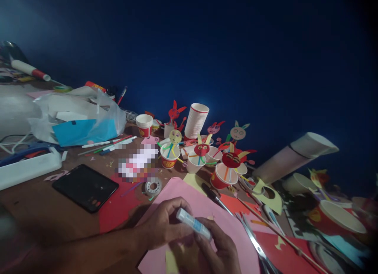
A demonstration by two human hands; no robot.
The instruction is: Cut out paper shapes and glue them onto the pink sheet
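Note:
Above a pink paper sheet [236, 242], both of my hands meet on a small whitish glue stick [193, 223] with a blue label. My left hand [165, 219] is closed at its upper-left end, thumb below and index finger curled over. The lower-right end sits between the thumb and fingers of my right hand [218, 246]. Partly shaded under the hands, a piece of yellow paper [173, 262] lies on the pink sheet. Metal scissors [256, 244] rest just right of my right hand. A black-handled tool [210, 192] with a thin metal shaft touches the sheet's upper edge.
Paper cups with rabbit-faced paper figures, one a red cup [217, 181], crowd the back beside a tall cup stack [196, 122]. A dark tablet [85, 187], a tape roll [152, 186] and several pens [118, 144] lie left. A thin stick [274, 228] slants across the right.

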